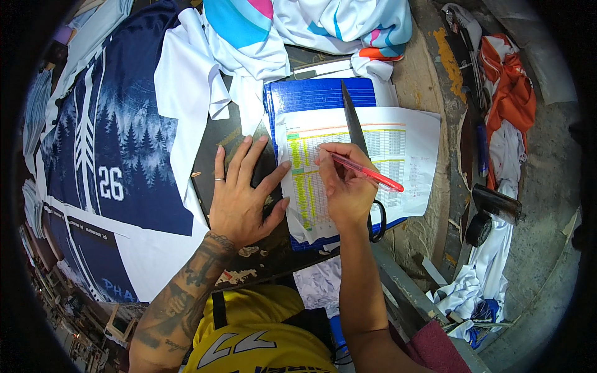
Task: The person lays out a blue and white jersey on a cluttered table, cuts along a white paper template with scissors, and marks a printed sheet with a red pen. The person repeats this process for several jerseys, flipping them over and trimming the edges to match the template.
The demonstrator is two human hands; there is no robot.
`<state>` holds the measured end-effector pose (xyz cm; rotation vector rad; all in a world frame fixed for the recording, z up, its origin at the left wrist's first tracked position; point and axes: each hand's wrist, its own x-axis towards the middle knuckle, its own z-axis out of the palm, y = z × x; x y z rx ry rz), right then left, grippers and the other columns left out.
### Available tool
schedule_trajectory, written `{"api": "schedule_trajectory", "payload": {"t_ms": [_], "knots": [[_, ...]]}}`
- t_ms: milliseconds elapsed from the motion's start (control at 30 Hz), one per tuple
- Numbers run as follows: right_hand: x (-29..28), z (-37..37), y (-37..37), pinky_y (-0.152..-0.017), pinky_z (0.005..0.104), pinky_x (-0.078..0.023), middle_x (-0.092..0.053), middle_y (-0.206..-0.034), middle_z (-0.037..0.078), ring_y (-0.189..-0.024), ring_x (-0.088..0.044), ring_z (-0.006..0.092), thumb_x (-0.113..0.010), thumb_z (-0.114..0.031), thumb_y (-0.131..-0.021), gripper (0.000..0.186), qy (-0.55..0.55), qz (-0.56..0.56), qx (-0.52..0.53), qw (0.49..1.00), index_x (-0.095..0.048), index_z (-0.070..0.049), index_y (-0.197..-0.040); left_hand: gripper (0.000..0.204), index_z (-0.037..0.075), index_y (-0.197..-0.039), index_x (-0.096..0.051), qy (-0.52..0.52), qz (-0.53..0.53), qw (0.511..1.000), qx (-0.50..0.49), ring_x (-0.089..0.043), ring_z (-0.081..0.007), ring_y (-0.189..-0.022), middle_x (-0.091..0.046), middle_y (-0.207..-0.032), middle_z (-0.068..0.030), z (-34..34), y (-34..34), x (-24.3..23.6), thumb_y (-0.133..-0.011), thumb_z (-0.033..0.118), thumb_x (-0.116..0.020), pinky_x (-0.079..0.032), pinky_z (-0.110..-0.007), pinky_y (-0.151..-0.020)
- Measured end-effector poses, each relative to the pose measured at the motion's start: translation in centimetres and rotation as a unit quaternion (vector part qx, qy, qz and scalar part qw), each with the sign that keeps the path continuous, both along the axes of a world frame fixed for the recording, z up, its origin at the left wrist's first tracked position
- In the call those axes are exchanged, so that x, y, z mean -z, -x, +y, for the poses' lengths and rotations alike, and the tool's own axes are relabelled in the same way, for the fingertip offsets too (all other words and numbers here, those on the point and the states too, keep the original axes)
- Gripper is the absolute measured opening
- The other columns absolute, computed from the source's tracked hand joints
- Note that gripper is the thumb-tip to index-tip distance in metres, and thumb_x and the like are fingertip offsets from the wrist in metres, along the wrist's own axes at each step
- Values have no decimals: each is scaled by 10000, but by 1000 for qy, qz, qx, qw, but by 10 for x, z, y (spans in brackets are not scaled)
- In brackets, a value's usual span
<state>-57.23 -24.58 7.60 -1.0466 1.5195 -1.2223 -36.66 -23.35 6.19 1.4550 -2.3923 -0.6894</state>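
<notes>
And here's the right hand [350, 180] over the sheet of paper [424, 152], its fingers closed around a red pen [385, 178]! The thick end points right and toward the near side; whether the tip meets the paper, I cannot tell. Across to the left hand [239, 199], fingers spread wide, a ring on one of them, palm down on the dark worktop [214, 149] with the index finger at the sheet's left edge. That sheet, a printed table streaked with yellow and green, lies on a blue folder [320, 93], which shows beyond its far edge. Scissors [352, 116] lie across the sheet, blades to the far side, black handle near the right wrist. Out left, navy fabric [143, 161] printed with pine trees; on the far side, white fabric [305, 22] with blue and pink patches; far right, orange cloth [513, 102].
</notes>
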Motion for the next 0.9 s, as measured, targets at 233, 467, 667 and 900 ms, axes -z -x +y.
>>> {"api": "schedule_trajectory", "payload": {"t_ms": [233, 467, 667, 900], "knots": [[-2, 8, 4, -579, 209, -407, -621, -751, -19, -622, -522, 27, -670, 73, -1009, 92, 4, -4, -20, 1000, -698, 37, -1089, 596, 259, -1515, -634, 7, -18, 1000, -10, -315, -420, -1613, -392, -1703, -208, 1, 1, 0, -948, 414, -732, -89, -703, -1317], [-11, 21, 6, -608, 210, -441, -651, -794, -4, -659, -562, 30, -710, 52, -997, 99, -23, -17, -10, 1000, -714, 40, -1095, 592, 206, -1492, -639, 17, -11, 1000, -11, -309, -437, -1613, -398, -1694, -222, 1, 2, 0, -936, 385, -737, -73, -683, -1328], [-17, 37, 13, -625, 239, -474, -693, -866, 40, -706, -609, 75, -683, 41, -1013, 114, -34, 69, -5, 997, -738, 46, -1113, 581, 230, -1482, -638, 33, -5, 999, -19, -322, -415, -1612, -415, -1687, -205, 3, 3, 3, -933, 393, -736, -80, -673, -1332], [-20, 61, 36, -842, 416, -504, -708, -1035, 162, -960, -659, 308, -850, -203, -942, 365, 45, 419, 104, 901, -743, 14, -1215, 632, 259, -1504, -618, 45, -11, 999, -15, -317, -414, -1614, -415, -1688, -198, 4, 0, 8, -937, 521, -718, -69, -683, -1330]]}}
